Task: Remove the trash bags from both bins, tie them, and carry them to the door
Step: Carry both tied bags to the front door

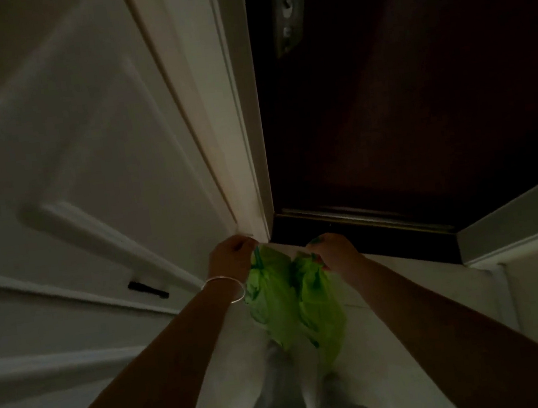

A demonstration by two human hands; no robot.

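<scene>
bags (294, 303) hang lengthwise downward, tops gripped by left hand (230, 257) and right hand (330, 252).

Bags (294, 299) lime green; door (415, 81) dark brown.

Pretty dim shot, so the dark door (418, 98) is mostly a black slab and its top runs off the frame. The metal lock plate (288, 13) is blurry and cut at the top edge. The fingers of the left hand (230, 255) and right hand (330, 250) are curled out of sight, and the green bags (294, 303) hide the feet.
</scene>
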